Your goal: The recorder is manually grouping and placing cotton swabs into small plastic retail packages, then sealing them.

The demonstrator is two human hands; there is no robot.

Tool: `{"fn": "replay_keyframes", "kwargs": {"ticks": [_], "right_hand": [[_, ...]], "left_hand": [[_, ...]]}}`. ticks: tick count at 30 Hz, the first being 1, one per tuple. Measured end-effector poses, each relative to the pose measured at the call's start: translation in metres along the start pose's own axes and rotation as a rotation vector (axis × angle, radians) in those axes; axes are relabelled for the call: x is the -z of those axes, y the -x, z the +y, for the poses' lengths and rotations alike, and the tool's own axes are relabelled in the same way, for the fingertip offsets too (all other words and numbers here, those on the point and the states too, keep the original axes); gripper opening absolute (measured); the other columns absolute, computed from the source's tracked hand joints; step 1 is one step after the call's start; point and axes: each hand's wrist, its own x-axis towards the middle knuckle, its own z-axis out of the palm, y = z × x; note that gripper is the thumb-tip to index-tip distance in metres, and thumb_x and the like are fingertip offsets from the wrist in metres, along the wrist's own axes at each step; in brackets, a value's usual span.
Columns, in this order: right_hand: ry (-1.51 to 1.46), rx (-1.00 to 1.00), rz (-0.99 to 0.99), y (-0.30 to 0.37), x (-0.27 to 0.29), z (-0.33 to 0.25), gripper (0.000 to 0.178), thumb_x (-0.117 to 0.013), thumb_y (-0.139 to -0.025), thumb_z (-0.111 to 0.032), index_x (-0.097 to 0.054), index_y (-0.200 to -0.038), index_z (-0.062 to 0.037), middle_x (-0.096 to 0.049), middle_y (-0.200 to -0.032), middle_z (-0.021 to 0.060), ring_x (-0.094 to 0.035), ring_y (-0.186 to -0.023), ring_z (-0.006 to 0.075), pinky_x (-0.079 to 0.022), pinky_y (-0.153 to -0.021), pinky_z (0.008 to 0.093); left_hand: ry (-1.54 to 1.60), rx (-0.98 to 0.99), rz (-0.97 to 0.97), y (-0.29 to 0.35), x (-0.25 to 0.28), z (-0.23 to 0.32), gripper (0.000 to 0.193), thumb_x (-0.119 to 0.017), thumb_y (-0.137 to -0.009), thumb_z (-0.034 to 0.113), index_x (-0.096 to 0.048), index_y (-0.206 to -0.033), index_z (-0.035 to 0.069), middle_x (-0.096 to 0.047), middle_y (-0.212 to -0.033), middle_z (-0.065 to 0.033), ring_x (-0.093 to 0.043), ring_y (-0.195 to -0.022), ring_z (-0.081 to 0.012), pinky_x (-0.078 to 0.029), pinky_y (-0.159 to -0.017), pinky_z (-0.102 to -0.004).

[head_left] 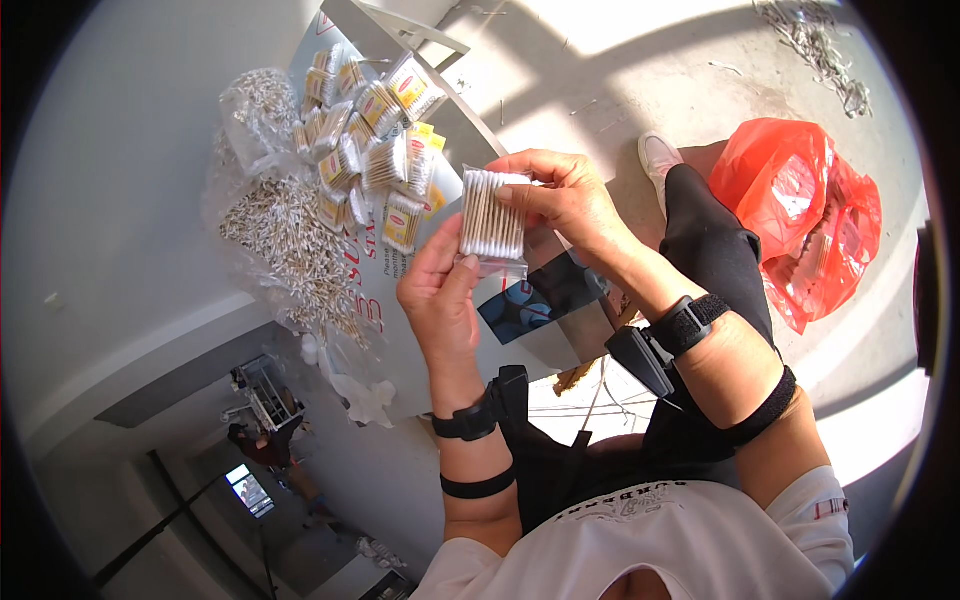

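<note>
Between my two hands is a clear plastic bag of cotton swabs (492, 215), its wooden sticks lined up side by side with white tips at both ends. My left hand (446, 285) pinches the bag's lower left corner, near its clear flap. On the upper right side, my right hand (570, 195) grips it with the thumb across the front. Just left of my hands, a pile of filled cotton swab packs (375, 120) with yellow labels lies on the printed table top (400, 375).
Loose cotton swabs (290, 240) spill from a clear plastic bag (258, 112) at the table's left. A red plastic bag (770, 170) stands on the floor at right, beside my leg. White scraps (820, 50) lie at the upper right. Another person (265, 445) is in the background, lower left.
</note>
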Motion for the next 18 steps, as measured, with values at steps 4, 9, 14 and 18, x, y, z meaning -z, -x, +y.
{"fn": "replay_keyframes", "kwargs": {"ticks": [4, 9, 14, 18], "right_hand": [[0.106, 0.139, 0.020, 0.0019, -0.0017, 0.0009, 0.025, -0.065, -0.086, -0.005, -0.068, -0.111, -0.0068, -0.064, -0.081, -0.0022, -0.050, -0.064, 0.0028, -0.043, -0.057, 0.0178], [0.123, 0.125, 0.018, 0.0028, -0.0017, -0.0018, 0.024, -0.063, -0.088, -0.006, -0.068, -0.111, -0.0071, -0.059, -0.076, -0.0036, -0.049, -0.063, 0.0021, -0.042, -0.057, 0.0172], [0.119, 0.104, 0.020, 0.0037, -0.0023, -0.0032, 0.023, -0.063, -0.088, -0.006, -0.068, -0.110, -0.0063, -0.059, -0.073, -0.0041, -0.049, -0.062, 0.0019, -0.042, -0.056, 0.0170], [0.084, 0.090, 0.042, 0.0031, -0.0019, -0.0028, 0.022, -0.063, -0.087, -0.004, -0.069, -0.109, -0.0050, -0.060, -0.072, -0.0037, -0.050, -0.063, 0.0019, -0.042, -0.056, 0.0169]], "left_hand": [[0.005, -0.033, 0.026, 0.0030, -0.0045, -0.0025, 0.044, -0.051, -0.084, -0.009, -0.048, -0.128, -0.011, -0.057, -0.122, -0.0255, -0.062, -0.105, -0.0281, -0.056, -0.084, -0.0409], [0.103, -0.055, 0.037, 0.0055, -0.0068, -0.0032, 0.041, -0.054, -0.083, -0.012, -0.053, -0.124, -0.011, -0.061, -0.120, -0.0199, -0.062, -0.105, -0.0208, -0.050, -0.090, -0.0310], [0.001, -0.091, 0.074, 0.0042, -0.0058, -0.0053, 0.039, -0.054, -0.082, -0.013, -0.055, -0.122, -0.011, -0.062, -0.117, -0.0188, -0.063, -0.104, -0.0192, -0.050, -0.091, -0.0287], [-0.007, -0.131, 0.084, 0.0056, -0.0096, -0.0041, 0.038, -0.055, -0.082, -0.013, -0.057, -0.120, -0.010, -0.064, -0.115, -0.0179, -0.064, -0.101, -0.0181, -0.049, -0.091, -0.0275]]}}
